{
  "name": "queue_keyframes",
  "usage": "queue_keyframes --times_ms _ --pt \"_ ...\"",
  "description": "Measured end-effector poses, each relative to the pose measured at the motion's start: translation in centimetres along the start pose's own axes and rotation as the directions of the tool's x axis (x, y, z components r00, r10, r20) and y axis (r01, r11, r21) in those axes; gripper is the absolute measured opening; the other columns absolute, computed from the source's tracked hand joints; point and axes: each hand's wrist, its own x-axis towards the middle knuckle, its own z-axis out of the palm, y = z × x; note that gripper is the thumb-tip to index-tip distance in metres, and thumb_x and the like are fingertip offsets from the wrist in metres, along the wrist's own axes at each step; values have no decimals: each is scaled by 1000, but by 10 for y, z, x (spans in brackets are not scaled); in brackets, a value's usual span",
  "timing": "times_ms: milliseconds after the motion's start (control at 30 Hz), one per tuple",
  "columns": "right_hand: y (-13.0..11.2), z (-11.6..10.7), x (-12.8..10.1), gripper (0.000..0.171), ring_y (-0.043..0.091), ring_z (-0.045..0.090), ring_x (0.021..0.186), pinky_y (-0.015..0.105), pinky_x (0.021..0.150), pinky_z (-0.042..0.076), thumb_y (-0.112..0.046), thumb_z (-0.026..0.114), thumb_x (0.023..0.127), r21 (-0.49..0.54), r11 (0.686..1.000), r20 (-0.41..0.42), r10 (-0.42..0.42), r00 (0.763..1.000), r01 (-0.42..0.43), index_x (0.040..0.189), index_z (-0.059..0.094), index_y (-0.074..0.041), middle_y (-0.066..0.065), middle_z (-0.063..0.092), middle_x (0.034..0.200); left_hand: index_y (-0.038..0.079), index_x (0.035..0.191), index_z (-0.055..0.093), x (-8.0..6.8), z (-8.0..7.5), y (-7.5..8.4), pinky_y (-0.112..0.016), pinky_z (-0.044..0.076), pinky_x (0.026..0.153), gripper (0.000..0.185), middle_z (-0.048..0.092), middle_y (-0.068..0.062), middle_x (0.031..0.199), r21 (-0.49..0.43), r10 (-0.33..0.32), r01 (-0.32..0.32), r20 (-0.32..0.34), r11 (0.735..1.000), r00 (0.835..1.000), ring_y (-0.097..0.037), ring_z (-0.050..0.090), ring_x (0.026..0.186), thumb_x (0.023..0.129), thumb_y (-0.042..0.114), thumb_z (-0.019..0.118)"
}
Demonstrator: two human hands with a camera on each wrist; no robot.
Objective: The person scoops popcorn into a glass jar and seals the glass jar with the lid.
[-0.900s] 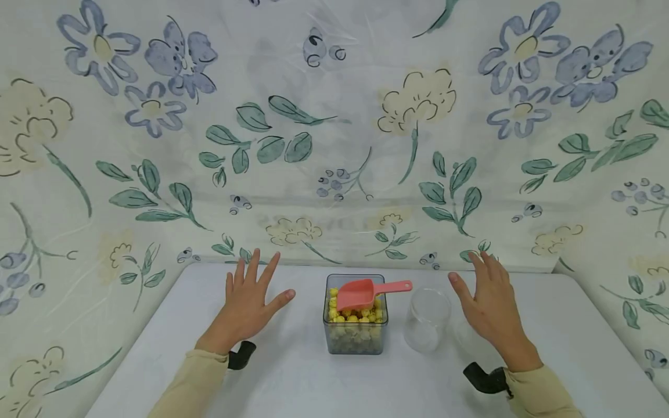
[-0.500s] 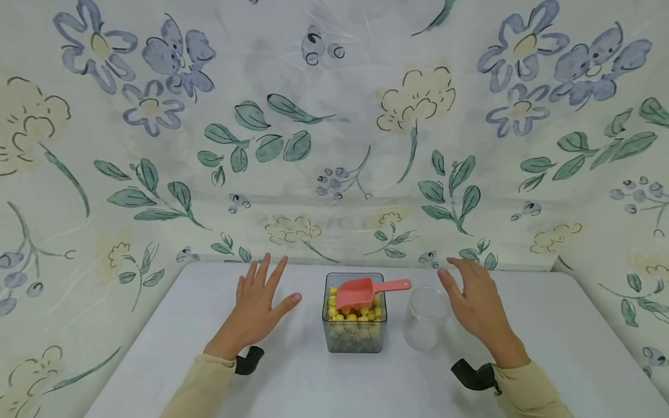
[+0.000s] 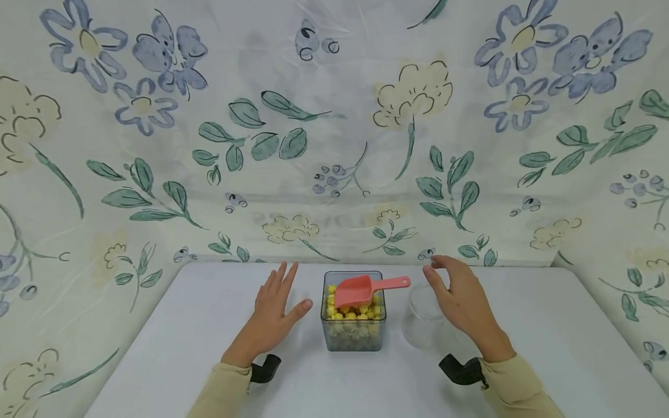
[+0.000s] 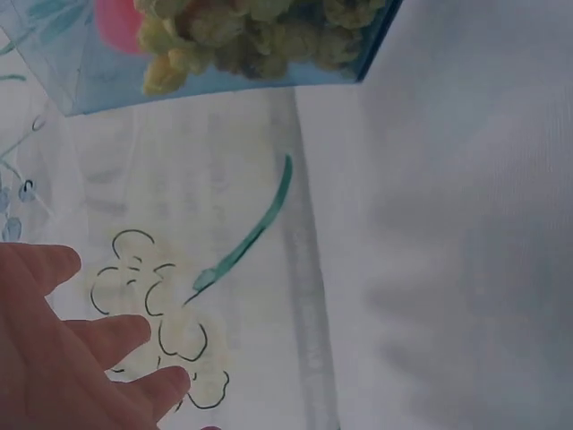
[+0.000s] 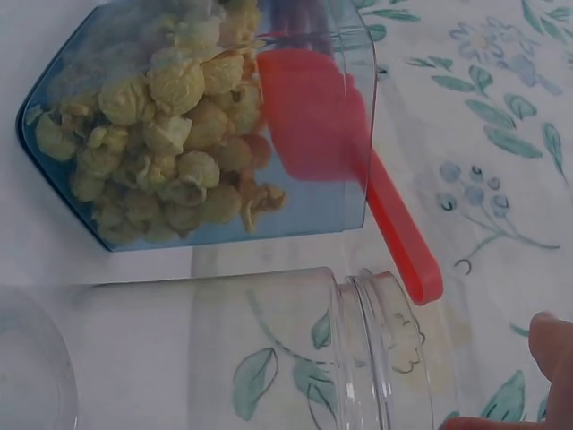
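A clear blue-grey plastic box [image 3: 352,337] holds yellow popcorn [image 3: 351,316], with a pink scoop [image 3: 355,292] lying on top and its handle sticking out over the right rim. My left hand [image 3: 272,319] is spread out to the left of the box, touching nothing. Right of the box stands a clear jar [image 3: 420,325], its mouth upward. My right hand [image 3: 467,302] hovers at the jar's right side, fingers slightly bent and partly overlapping its rim in the head view. In the right wrist view the jar's threaded neck [image 5: 363,358] lies close to my fingertips [image 5: 551,345].
A white table [image 3: 324,383] bears the box and jar. Behind it hangs a floral cloth [image 3: 340,116], which also closes off both sides. A black wrist mount [image 3: 265,368] sits under the left wrist, and another black mount [image 3: 462,370] under the right.
Both hands have moved inward, the left towards the box and the right to the jar. The right fingers have bent a little. Box, scoop and jar stay in place on the table.
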Motion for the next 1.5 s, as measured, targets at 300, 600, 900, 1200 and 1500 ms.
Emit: queue_keyframes --times_ms 300,600,900,1200,1500 --pt "-12 5 6 53 38 60 113 55 87 55 -39 54 104 28 1000 30 2 1000 -3 141 53 0 20 65 124 12 163 10 -1 15 -1 -73 8 115 87 7 -18 167 -199 10 1 55 980 998 -45 4 151 98 36 63" --pt "-19 13 12 54 35 63 106 52 86 56 -43 52 104 34 999 65 -4 998 2 141 54 -3 17 68 120 18 164 6 -1 28 -4 -68 14 117 97 7 -11 168 -340 29 20 138 940 990 -38 7 153 94 41 69" --pt "-28 16 15 49 29 63 98 47 83 57 -39 59 101 17 1000 107 -28 994 26 135 60 -3 13 68 114 28 163 3 -1 38 -2 -69 17 116 109 5 -4 169 -418 75 -5 151 908 986 -36 7 153 86 48 77" --pt "-31 19 17 41 20 57 80 34 69 52 -37 65 99 -30 998 121 -56 991 60 124 69 -5 7 69 101 20 164 1 2 49 5 -57 23 120 124 7 -5 169 -484 83 6 163 875 983 -32 15 153 78 32 89" --pt "-30 21 17 36 25 64 89 37 68 52 -36 72 94 -10 993 103 -117 988 119 113 73 -5 -4 59 79 20 163 0 4 60 10 -54 28 119 128 12 -10 168 -495 10 79 174 865 985 -32 22 151 74 30 92"
